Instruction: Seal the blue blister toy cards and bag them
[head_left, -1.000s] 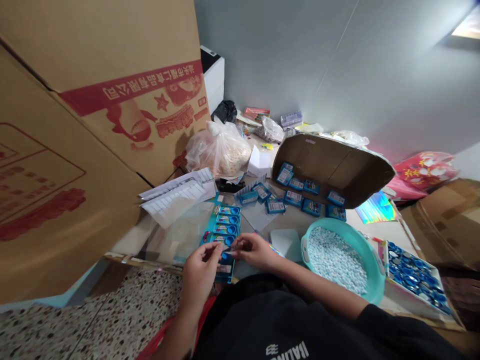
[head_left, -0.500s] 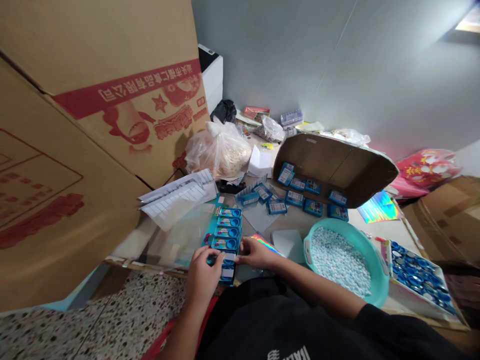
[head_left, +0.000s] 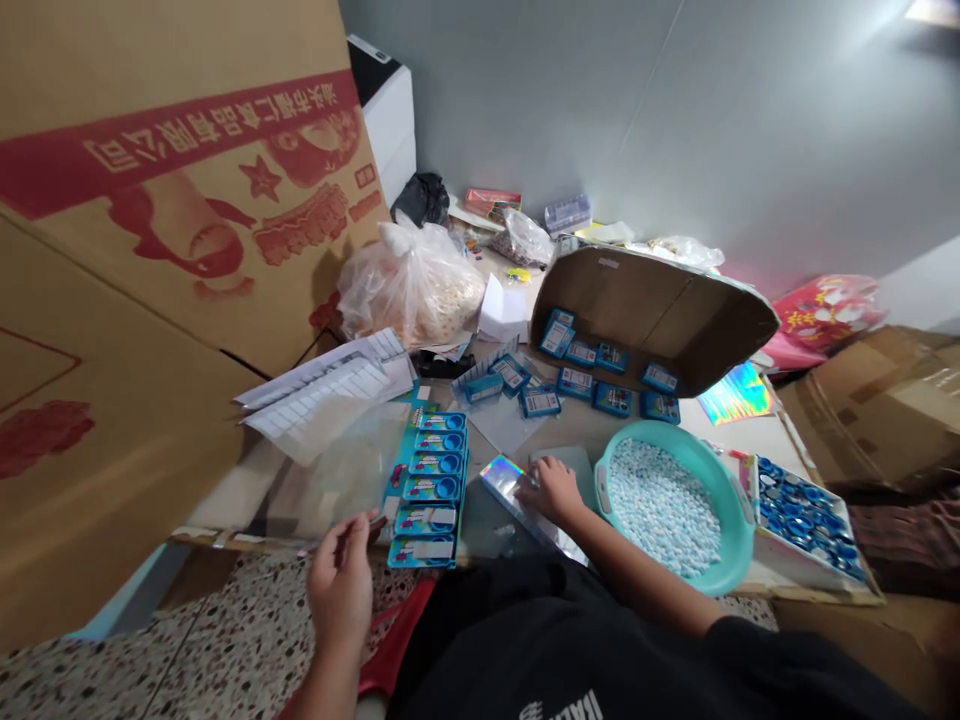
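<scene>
A column of several blue packets lies on the low table in front of me. My left hand hovers near the table's front edge, just left of the packets, fingers curled; whether it pinches anything I cannot make out. My right hand rests on a shiny holographic sheet to the right of the packets, fingers bent down onto it. Right beside that hand stands a teal basin filled with small white-blue pieces.
A big printed cardboard box walls off the left. An open brown carton shelters more blue packets. A tray of blue caps sits at the right. A plastic bag, label sheets and clutter fill the back.
Both hands have left the bottom packet of the column. The left drew back toward me; the right moved right onto the holographic sheet. The camera shifted left and down.
</scene>
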